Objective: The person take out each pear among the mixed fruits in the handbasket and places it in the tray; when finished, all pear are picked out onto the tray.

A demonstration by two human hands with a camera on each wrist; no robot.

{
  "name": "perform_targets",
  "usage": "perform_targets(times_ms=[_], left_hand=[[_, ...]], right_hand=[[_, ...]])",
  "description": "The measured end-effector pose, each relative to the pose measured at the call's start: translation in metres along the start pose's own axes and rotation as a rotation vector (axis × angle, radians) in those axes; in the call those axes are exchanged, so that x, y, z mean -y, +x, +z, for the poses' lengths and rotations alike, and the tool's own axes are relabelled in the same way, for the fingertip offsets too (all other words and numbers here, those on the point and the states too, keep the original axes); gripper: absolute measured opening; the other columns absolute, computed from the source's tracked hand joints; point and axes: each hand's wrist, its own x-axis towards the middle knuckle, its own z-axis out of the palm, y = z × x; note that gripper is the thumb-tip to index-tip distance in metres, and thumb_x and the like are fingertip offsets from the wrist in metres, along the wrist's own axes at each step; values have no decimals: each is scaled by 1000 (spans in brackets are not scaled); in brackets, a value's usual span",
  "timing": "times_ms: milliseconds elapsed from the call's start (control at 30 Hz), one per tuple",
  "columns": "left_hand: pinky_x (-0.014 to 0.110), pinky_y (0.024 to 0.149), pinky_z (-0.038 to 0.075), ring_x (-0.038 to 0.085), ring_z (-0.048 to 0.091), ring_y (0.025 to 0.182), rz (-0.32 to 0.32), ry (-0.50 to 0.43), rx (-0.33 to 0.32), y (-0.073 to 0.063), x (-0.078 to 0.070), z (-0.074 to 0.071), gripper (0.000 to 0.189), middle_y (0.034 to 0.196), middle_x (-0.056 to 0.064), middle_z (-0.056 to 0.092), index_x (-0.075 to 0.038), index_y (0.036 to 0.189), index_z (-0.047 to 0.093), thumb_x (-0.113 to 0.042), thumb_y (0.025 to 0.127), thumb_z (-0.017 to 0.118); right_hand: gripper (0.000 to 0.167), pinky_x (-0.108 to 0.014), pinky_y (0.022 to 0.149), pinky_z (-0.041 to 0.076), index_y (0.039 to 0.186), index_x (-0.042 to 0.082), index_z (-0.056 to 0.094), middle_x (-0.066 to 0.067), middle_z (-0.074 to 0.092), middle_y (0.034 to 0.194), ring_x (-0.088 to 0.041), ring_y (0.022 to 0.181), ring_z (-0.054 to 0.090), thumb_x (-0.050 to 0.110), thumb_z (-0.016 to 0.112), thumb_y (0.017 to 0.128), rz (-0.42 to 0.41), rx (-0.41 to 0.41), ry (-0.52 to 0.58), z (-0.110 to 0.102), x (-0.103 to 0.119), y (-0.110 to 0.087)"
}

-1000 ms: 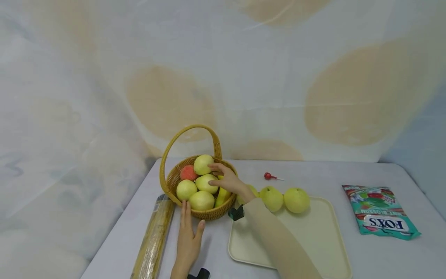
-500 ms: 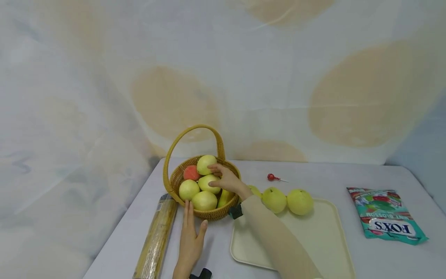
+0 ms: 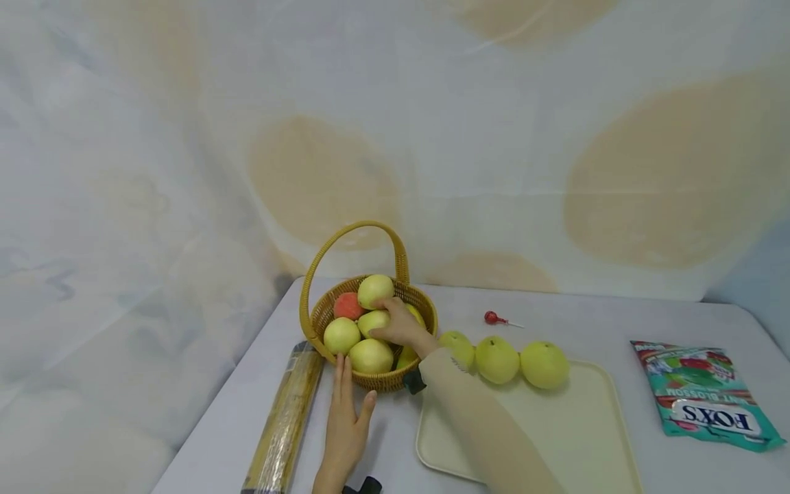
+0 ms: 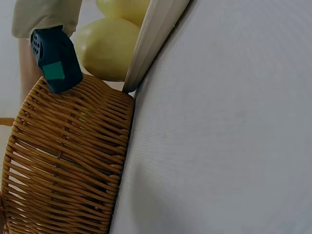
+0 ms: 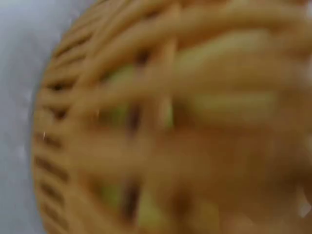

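Observation:
A wicker basket [image 3: 382,381] with a tall arched handle holds several pale green fruits, a red peach-like fruit [image 3: 348,306] and yellow fruit at its right side. My right hand [image 3: 402,325] reaches in over the right rim. Its thumb and fingers curl round the middle pale green pear [image 3: 372,321], covering its right side. Fingertips of my left hand [image 3: 348,418], held straight, lie at the basket's front rim near another pale green fruit [image 3: 371,356]. The left wrist view shows the basket's woven wall [image 4: 63,156] close up; the right wrist view is blurred by wicker.
A cream tray [image 3: 580,425] lies right of the basket, with yellow-green fruits [image 3: 497,359] in a row along its back edge. Behind it is a red lollipop [image 3: 492,318]. A Fox's candy bag [image 3: 710,398] lies far right, and a long plastic-wrapped bundle [image 3: 285,418] on the left.
My right hand has moved down and closed its spread fingers round the middle pear. The left hand keeps its place at the rim. The whole scene has shifted slightly right in the head view.

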Motion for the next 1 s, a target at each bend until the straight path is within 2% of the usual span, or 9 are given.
perform_targets(times_ms=[200,333,533,733,867,1000], left_hand=[[61,112,28,39,21,147,-8,-9,5,0,0,2,74,164,13,9,-10,157,14,-28,98,56],[61,111,29,39,22,146,-8,1,9,0,1,3,74,164,14,9,-11,157,13,-30,99,56],[62,110,30,41,24,145,12,15,-3,1,2,2,74,163,15,11,-9,156,15,-29,98,56],[62,110,30,41,23,145,7,12,7,1,0,0,74,163,15,10,-8,156,14,-28,99,56],[63,111,29,41,22,146,-13,4,15,1,-1,-1,74,164,15,9,-8,156,14,-29,99,55],[62,112,27,40,21,146,-23,-6,21,1,-1,-1,74,164,14,9,-7,156,14,-29,99,56]], right_hand=[[51,-49,100,45,126,10,57,-15,43,132,-34,118,52,20,79,81,66,-88,-8,5,-1,0],[49,-48,98,46,124,13,60,-13,44,130,-32,116,53,15,79,79,34,-127,14,6,-3,0],[54,-50,99,47,133,22,58,-8,39,143,-33,123,50,20,76,83,9,-145,55,2,2,-2],[59,-51,101,45,140,20,52,-12,37,142,-34,123,48,17,74,86,-13,-149,172,-5,8,-8],[57,-48,98,46,139,18,54,-14,37,139,-33,119,47,13,72,85,-31,-173,265,-9,7,-12],[55,-46,96,46,137,20,54,-14,34,143,-32,120,45,12,70,85,-17,-218,337,-15,7,-18]])
